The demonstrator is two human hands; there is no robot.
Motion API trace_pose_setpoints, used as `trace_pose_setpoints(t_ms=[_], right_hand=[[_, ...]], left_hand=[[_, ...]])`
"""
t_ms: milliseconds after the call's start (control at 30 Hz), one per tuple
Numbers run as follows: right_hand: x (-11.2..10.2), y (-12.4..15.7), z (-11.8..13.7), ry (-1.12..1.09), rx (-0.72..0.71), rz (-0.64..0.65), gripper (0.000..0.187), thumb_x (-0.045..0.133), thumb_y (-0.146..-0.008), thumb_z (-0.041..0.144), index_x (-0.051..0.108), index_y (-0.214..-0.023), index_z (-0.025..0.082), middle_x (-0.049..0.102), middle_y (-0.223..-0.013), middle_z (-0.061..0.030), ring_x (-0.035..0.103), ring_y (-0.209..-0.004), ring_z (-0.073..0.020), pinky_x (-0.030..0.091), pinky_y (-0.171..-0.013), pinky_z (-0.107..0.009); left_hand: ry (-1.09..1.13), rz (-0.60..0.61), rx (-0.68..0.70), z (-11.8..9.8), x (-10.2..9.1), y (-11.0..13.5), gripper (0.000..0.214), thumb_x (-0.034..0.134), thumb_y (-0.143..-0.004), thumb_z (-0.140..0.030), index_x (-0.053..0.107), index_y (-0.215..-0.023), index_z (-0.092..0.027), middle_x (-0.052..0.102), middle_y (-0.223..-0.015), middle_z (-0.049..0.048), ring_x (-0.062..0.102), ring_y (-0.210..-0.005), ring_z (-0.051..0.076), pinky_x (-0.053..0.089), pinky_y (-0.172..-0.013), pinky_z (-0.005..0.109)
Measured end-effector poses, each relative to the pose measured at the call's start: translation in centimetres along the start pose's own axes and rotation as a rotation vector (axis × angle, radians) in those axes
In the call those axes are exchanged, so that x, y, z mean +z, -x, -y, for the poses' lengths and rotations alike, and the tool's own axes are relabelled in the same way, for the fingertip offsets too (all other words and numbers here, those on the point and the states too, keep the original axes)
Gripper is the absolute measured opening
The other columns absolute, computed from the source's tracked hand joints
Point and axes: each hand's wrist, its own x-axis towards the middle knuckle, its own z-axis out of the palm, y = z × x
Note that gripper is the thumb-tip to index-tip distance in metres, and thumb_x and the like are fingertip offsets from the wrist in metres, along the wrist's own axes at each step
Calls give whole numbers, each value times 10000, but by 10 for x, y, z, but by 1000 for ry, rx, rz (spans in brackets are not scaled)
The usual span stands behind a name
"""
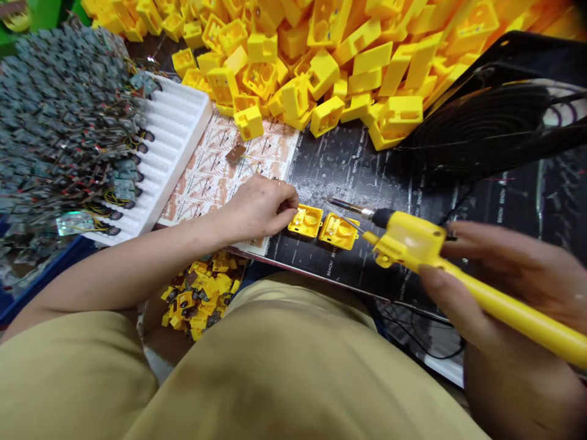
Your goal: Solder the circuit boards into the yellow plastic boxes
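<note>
My left hand (259,208) rests on a printed paper sheet, its fingertips gripping the edge of a small square yellow plastic housing (305,220). A second open yellow housing (338,231) lies beside it on the black bench mat (348,153). My right hand (504,287) holds a yellow-handled soldering iron (413,244) across the fingers. The iron's metal tip (348,208) points left and hangs just above the second housing, apart from it. Part of that housing's far corner is hidden behind the iron.
A large heap of yellow housings (298,61) fills the far side. On the left are a white foam tray (174,140) and a pile of grey wired modules (59,116). Loose yellow parts (199,293) sit near my khaki-covered legs. A black coiled object (481,128) stands at the right.
</note>
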Motion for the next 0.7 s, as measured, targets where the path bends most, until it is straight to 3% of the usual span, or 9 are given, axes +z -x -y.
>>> trace_pose_setpoints(t_ms=[100, 267, 433, 600, 633, 700], right_hand=[[8, -6, 4, -14, -159, 110, 377, 781, -770, 182, 665, -1119, 269, 715, -879, -2, 667, -679, -168, 564, -567, -294], [14, -17, 5, -17, -418, 263, 237, 765, -779, 124, 598, -919, 215, 639, -726, 25, 644, -639, -101, 536, -527, -190], [16, -24, 6, 62, -429, 326, 162, 727, -832, 166, 585, -900, 203, 657, -753, 7, 659, -677, -106, 566, -595, -200], [13, -28, 11, 102, -546, 353, 148, 754, -807, 169, 620, -869, 183, 677, -755, -5, 657, -645, -102, 575, -613, -196], [10, -27, 11, 91, -543, 359, 144, 755, -806, 170, 631, -878, 181, 680, -764, -7, 656, -646, -102, 579, -623, -200], [2, -25, 10, 83, -399, 333, 130, 752, -809, 186, 650, -886, 208, 684, -789, 0, 655, -652, -108, 577, -609, -216]], left_hand=[[-54, 17, -12, -3, -3, -3, 206, 544, -812, -229, 735, -852, -165, 702, -690, 21, 643, -675, 158, 473, -713, 278], [-96, 86, -15, -7, -9, -9, 215, 550, -787, -213, 749, -855, -170, 725, -740, 48, 658, -700, 179, 434, -638, 265], [-187, 161, 3, -12, -16, -15, 227, 534, -787, -202, 753, -842, -180, 711, -705, 41, 651, -684, 175, 420, -642, 263], [-271, 214, -16, -18, -21, -20, 214, 551, -771, -219, 758, -820, -197, 698, -684, 38, 653, -707, 194, 421, -658, 277], [-278, 216, -18, -19, -22, -21, 211, 554, -763, -220, 758, -813, -201, 690, -666, 34, 651, -703, 191, 415, -647, 270], [-286, 219, -15, -19, -22, -22, 210, 555, -756, -219, 758, -808, -206, 682, -651, 28, 648, -698, 182, 401, -625, 258]])
